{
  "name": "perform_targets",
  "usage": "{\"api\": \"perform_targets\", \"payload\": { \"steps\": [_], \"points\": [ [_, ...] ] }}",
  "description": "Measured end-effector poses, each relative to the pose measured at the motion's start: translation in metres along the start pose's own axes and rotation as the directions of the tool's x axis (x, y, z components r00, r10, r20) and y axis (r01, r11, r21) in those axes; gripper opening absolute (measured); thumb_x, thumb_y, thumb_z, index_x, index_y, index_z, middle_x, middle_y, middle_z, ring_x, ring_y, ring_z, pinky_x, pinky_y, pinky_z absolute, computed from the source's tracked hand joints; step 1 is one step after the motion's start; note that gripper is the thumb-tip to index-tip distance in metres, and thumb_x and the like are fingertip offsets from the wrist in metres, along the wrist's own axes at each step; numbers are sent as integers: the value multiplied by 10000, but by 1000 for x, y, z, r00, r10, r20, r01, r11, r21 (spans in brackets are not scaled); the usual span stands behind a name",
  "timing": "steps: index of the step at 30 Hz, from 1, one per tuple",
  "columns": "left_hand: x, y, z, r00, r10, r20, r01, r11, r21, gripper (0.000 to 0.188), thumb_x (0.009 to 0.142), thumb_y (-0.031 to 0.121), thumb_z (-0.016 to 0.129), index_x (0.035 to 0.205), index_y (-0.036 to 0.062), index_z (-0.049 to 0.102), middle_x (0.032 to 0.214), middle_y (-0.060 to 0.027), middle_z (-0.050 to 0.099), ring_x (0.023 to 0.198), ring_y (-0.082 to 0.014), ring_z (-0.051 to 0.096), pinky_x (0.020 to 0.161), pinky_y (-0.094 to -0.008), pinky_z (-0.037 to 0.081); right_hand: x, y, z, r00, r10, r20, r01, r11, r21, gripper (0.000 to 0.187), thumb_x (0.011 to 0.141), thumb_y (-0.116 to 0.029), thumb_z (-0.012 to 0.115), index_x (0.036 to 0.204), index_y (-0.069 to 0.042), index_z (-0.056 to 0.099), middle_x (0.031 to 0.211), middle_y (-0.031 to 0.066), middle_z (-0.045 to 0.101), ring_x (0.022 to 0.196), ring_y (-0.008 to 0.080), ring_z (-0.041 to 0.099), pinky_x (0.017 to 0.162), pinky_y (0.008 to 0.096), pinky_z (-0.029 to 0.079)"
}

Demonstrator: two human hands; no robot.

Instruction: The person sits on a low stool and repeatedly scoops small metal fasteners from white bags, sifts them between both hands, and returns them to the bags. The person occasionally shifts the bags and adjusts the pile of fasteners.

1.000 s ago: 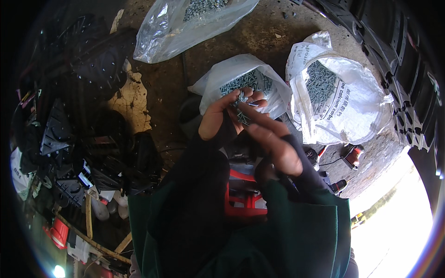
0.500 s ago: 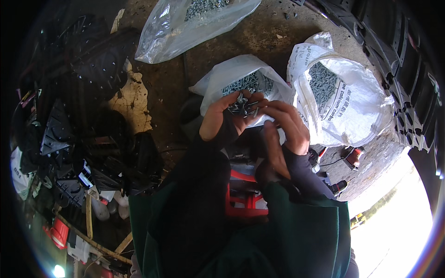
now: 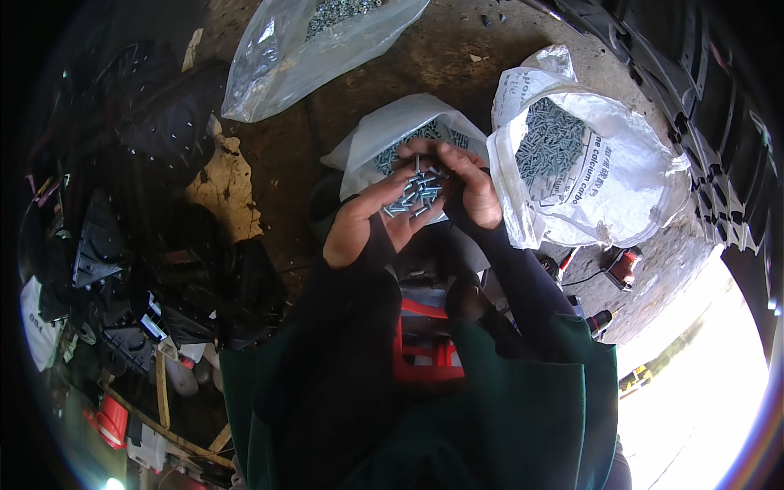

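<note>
My left hand is cupped with a small heap of silvery bolts in its palm. Over the far side of that heap bends my right hand, its thumb pointing toward the bolts. One bolt stands upright near the right fingertips, which are blurred and partly hidden, so I cannot tell if they grip it. Just beyond both hands sits an open white bag filled with more bolts. To its right a white woven sack, rolled open, holds many similar screws.
A clear plastic bag of small metal nuts lies at the far left. Black plastic parts crowd the left side. A red stool is below my arms. Cordless tools lie at right, near dark metal parts.
My right hand has turned and rotated upward beside the left palm. The left hand has opened out more, so the bolts in it show better. The whole view has shifted slightly.
</note>
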State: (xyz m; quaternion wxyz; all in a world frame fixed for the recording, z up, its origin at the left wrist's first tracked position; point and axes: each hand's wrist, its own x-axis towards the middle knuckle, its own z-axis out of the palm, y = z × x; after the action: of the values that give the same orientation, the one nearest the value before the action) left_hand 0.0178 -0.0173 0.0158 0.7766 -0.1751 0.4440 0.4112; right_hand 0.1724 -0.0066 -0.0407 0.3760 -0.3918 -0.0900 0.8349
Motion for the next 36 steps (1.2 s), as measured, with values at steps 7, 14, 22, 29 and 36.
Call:
{"api": "perform_targets", "payload": {
  "steps": [7,14,22,29,36],
  "points": [
    [1,7,-11,987,-115,111,124,990,-75,430,933,127,463,1294,-105,453,1361,-207,459,1289,-383,445,1097,-508,369,-2,2,-4,994,97,-51,-87,980,182,460,1009,-315,412,1211,77,544,1194,201,604,1113,320,586,960,457,474],
    [-3,10,-4,984,-123,127,115,991,64,643,939,317,439,1399,-110,296,1424,-243,379,1343,-399,379,1132,-499,308,0,12,-6,988,151,-30,-115,853,509,485,1019,-323,353,1225,75,538,1236,242,582,1194,386,528,1036,517,418],
    [-8,9,-1,980,-162,117,179,971,-159,653,988,377,343,1442,-84,254,1449,-217,342,1362,-354,325,1144,-465,218,2,18,-10,991,131,-7,-109,851,513,477,1021,-308,342,1228,72,542,1225,239,591,1198,384,525,1035,512,417],
    [-12,8,1,978,-160,136,176,978,-110,759,985,501,329,1454,-86,221,1483,-237,237,1401,-350,225,1162,-454,164,9,34,-19,967,9,256,-189,701,687,452,1020,-305,354,1197,55,563,1223,220,597,1183,362,537,1012,488,436],
    [-18,6,9,977,-169,130,170,985,2,827,978,578,306,1474,-73,181,1496,-236,202,1425,-353,176,1172,-456,123,13,37,-19,912,0,411,-341,559,756,429,1014,-310,377,1201,34,553,1210,200,595,1144,343,556,993,471,451]
  ]
}}
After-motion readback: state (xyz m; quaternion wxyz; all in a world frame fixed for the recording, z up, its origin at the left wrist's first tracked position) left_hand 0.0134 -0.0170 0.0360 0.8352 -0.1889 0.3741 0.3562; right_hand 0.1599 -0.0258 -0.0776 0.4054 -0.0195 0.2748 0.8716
